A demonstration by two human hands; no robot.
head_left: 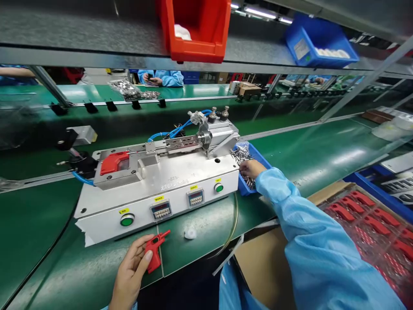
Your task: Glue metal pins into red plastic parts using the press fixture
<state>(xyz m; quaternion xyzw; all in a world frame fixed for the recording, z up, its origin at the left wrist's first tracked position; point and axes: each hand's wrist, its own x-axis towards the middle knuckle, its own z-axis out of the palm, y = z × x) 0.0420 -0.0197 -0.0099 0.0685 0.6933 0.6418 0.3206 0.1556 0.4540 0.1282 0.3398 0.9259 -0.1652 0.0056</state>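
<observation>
Pinching 1 red pistol-shaped part [154,254] in left hand [134,266], near front tabletop [322,150] edge; 1 white cap [190,234] near it. 1 machine [190,172] behind: 1 red piece [110,164] seated, 2 green buttons [127,220]. Right hand [251,168] in 1 blue bin [260,156], among metal pins [241,153]; can't tell its grip. Open tabletop right of bin.

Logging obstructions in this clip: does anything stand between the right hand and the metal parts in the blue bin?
Nothing visible does. The right hand is over the blue bin, its fingers down at the metal parts. The white machine stands beside the bin, not in between. Whether the fingers grip a part is hidden.
</observation>
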